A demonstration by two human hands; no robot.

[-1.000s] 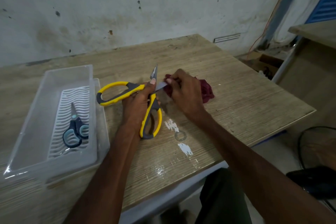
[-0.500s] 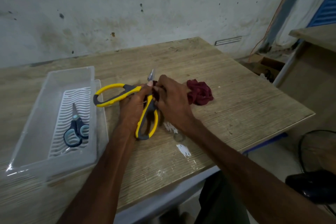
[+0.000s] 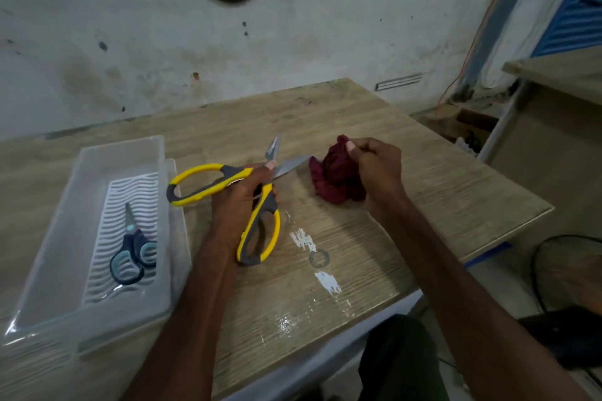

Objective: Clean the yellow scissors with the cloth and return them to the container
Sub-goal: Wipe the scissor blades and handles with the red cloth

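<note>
Left grip [image 3: 239,202] around yellow scissors [image 3: 202,181], cloth [image 3: 335,176] beside

Left hand [image 3: 239,202] grips open yellow scissors [image 3: 228,187]; right hand [image 3: 378,169] clutches cloth [image 3: 335,176].

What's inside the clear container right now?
A white ribbed insert with small blue scissors lying on it. Whatever is under the insert is covered. The yellow scissors are outside, in the left hand.
</note>
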